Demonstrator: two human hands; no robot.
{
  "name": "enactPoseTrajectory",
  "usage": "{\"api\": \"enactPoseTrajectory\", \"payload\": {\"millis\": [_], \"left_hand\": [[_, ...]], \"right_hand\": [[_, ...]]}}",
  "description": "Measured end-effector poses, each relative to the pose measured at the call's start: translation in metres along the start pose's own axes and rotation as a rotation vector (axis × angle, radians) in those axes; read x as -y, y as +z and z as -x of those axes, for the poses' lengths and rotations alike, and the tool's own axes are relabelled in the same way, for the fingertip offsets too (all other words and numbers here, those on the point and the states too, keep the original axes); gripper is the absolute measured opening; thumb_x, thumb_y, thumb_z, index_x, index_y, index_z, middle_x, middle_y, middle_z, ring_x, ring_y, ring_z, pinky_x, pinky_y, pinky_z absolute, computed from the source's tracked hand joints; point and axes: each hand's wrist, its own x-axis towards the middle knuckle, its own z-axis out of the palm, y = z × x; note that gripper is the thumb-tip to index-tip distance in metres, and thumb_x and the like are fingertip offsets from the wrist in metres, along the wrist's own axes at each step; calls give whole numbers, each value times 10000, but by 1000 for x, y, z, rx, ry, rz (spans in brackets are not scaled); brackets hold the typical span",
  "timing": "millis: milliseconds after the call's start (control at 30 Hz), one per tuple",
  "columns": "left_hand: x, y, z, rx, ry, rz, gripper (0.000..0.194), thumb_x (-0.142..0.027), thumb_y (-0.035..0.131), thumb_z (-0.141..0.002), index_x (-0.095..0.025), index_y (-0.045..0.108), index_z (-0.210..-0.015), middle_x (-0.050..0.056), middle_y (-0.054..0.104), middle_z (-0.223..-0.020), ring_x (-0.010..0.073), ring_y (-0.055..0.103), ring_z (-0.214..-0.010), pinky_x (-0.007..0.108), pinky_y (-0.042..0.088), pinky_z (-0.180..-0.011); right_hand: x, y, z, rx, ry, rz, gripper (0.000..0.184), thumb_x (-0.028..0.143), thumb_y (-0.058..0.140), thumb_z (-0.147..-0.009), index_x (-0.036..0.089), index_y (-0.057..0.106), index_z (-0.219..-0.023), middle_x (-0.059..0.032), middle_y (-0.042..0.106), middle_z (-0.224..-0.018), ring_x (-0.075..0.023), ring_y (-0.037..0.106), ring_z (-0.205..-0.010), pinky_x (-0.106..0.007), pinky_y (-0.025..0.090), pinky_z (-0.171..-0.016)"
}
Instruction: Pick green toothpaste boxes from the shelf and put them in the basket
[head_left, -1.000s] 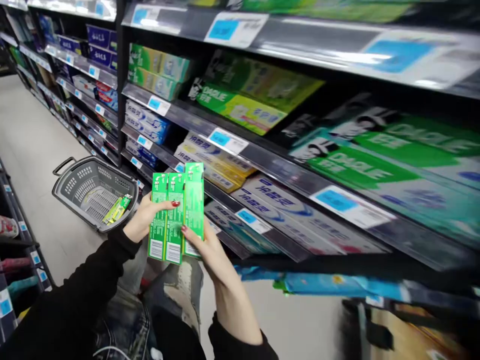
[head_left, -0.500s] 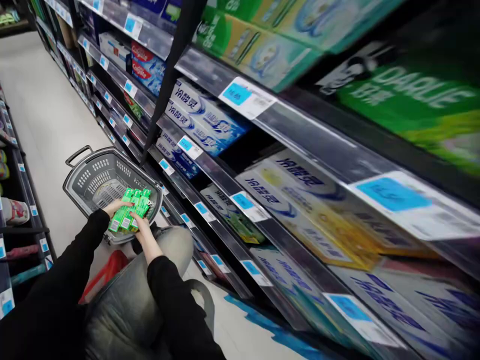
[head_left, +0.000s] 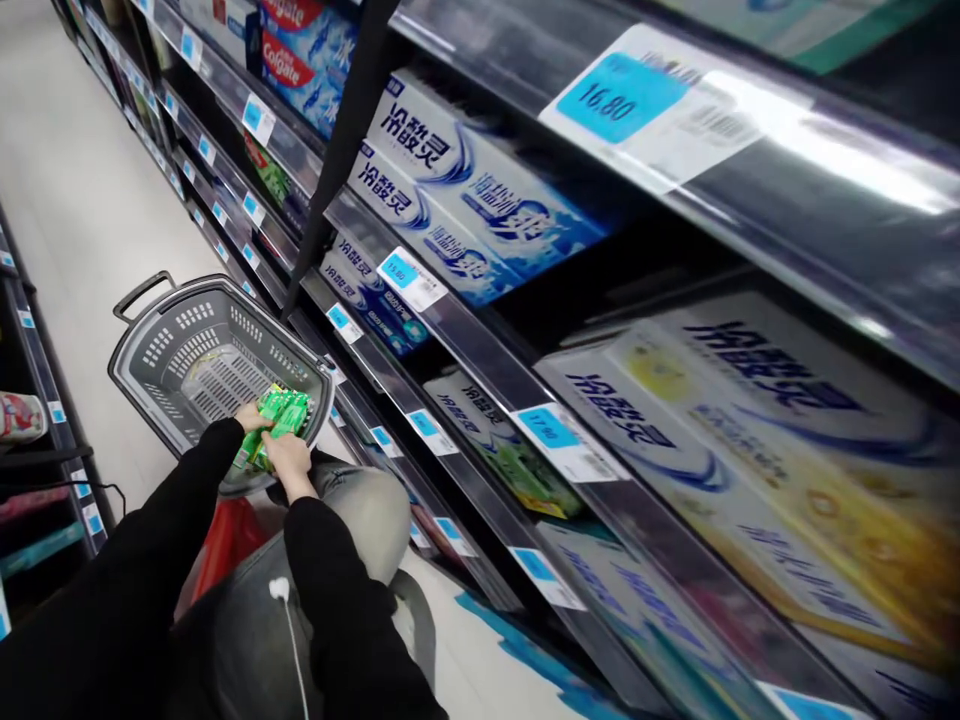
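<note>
Green toothpaste boxes (head_left: pixel 294 412) sit at the near right end of a grey plastic shopping basket (head_left: pixel 166 282), inside its walls. My left hand (head_left: pixel 253 417) grips their left side, fingers closed. Across their near side, my right hand (head_left: pixel 289 454) is closed on them too, covering part of the boxes. Whether the boxes rest on the basket's floor I cannot tell.
Shelves with price tags (head_left: pixel 555 440) and white-and-blue toothpaste boxes (head_left: pixel 465 190) run along my right. Another shelf (head_left: pixel 52 380) lines the left. A red object (head_left: pixel 229 540) lies below the basket, by my knee (head_left: pixel 375 515). A white cable (head_left: pixel 291 620) hangs in front.
The green toothpaste boxes, fanned out side by side before, now sit closer together and lower in the basket. My hands have moved inward with them. My view has shifted somewhat.
</note>
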Motion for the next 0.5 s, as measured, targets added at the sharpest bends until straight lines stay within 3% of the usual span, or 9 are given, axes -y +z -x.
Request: {"api": "enactPoseTrajectory", "payload": {"millis": [167,333,500], "left_hand": [[1,-11,-3,-106,-18,-218,348,-347,679,-794,-110,616,-1040,85,645,-1052,202,598,-1007,393,463,-908],[4,-30,-2,-201,-98,-375,510,-370,693,-768,-113,540,-1181,131,607,-1151,237,585,-1058,403,459,-900],[3,-20,-2,-195,-125,-441,562,-369,673,-786,-99,488,-1243,151,595,-1153,237,588,-1035,404,458,-896]], "right_hand": [[-1,-1,0,53,22,43,450,523,513,-892,110,617,-1039,-97,637,-1031,-178,617,-946,-381,500,-848],[4,7,6,4,28,119,523,531,568,-853,97,580,-1143,-138,583,-1177,-215,580,-1063,-405,487,-898],[15,16,5,-86,76,185,541,420,503,-925,77,430,-1336,-163,585,-1151,-224,604,-1028,-408,507,-869]]}}
